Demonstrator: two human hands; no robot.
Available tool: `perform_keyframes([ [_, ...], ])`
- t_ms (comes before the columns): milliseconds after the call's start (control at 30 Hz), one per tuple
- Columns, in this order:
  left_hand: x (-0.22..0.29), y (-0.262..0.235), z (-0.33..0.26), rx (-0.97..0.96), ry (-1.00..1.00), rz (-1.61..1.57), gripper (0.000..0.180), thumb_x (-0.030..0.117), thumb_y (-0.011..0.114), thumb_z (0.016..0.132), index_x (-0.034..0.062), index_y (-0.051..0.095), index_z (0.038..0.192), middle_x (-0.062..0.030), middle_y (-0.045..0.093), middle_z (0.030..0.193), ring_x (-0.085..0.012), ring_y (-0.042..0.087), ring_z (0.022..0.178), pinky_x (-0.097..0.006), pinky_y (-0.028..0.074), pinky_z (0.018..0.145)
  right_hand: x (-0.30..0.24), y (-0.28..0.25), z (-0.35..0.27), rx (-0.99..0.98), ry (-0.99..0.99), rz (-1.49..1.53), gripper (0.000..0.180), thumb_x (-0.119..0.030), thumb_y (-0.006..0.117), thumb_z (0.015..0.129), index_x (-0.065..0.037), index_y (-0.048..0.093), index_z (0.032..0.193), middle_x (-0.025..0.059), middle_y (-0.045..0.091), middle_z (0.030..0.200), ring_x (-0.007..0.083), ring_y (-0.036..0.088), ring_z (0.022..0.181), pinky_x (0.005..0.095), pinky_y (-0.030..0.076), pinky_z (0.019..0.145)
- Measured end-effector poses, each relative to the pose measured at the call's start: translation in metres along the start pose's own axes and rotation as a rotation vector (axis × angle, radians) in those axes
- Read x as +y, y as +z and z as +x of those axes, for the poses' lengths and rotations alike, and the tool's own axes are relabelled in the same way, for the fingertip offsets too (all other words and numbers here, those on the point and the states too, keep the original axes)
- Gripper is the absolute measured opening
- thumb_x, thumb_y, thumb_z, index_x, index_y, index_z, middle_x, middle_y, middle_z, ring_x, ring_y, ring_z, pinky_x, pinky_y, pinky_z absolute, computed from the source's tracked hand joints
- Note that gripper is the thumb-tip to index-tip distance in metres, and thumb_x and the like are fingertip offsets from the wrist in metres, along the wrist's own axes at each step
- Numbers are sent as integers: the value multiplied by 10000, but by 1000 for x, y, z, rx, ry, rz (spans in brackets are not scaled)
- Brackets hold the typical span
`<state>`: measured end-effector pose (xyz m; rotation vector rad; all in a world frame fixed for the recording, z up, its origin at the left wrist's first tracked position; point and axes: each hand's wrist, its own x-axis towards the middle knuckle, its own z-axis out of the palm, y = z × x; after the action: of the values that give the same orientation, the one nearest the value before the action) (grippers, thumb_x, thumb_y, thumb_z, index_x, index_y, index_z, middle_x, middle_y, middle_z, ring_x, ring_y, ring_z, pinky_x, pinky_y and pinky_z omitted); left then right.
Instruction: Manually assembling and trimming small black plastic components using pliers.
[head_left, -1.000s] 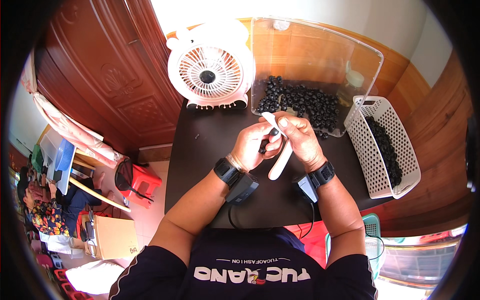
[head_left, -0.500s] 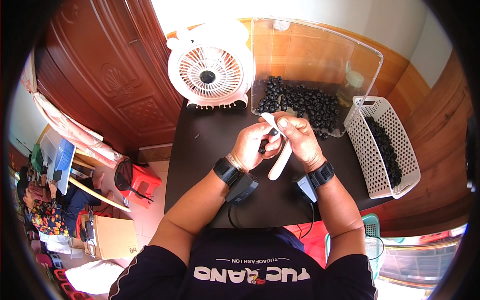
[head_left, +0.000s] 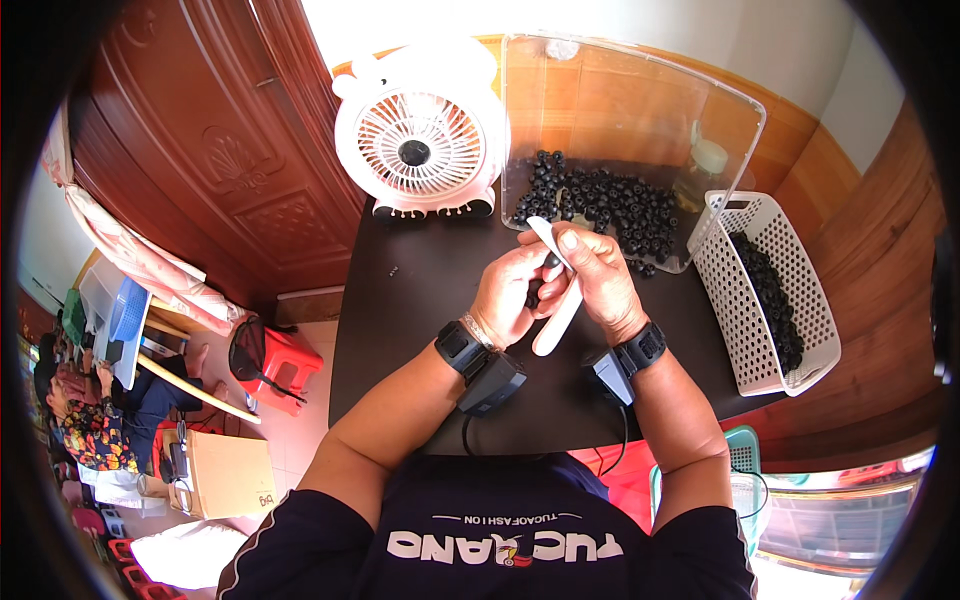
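Note:
My left hand [head_left: 503, 292] is closed around several small round black pieces; one black piece [head_left: 551, 260] shows between its thumb and fingers. In my right hand [head_left: 607, 280] is a slim knife-like tool with a white tip and a pale pink handle [head_left: 560, 322]. The tip points away from me, its edge close to the held piece; whether they touch I cannot tell. Both hands meet above the dark table [head_left: 400, 330]. Just beyond them, many loose black round pieces [head_left: 635, 205] lie in a clear plastic bin [head_left: 735, 108] standing on its side, some spilling onto the table.
A white fan [head_left: 415, 152] stands at the far left of the table. To the right is a white perforated basket [head_left: 770, 375] filled with black pieces. A pale-lidded jar [head_left: 708, 160] shows behind the bin. On the floor at left are a red stool [head_left: 290, 365] and cardboard box [head_left: 230, 475]; another person sits beyond.
The tool has tilted slightly and its tip has shifted a little right and away from me. My left hand and wrist have moved slightly right. The pieces around them look unchanged.

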<state>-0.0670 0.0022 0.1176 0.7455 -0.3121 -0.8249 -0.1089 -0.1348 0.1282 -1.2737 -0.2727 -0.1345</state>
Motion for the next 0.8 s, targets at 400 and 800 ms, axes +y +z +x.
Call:
perform_keyframes([
  [400,1,-16,6,-91,8,-77,288,276,400,961,66,464,773,-35,431,599,-139,413,491,-248,347,449,2,2,1,67,39,114,414,-324,499,953,62,587,1072,105,627,743,186,632,579,325,573,519],
  [800,1,-13,5,-81,-11,-54,274,310,444,928,99,476,755,-14,442,583,-124,409,481,-243,325,437,7,2,2,71,46,34,331,-297,563,930,21,619,1003,66,616,817,136,632,613,275,562,574],
])
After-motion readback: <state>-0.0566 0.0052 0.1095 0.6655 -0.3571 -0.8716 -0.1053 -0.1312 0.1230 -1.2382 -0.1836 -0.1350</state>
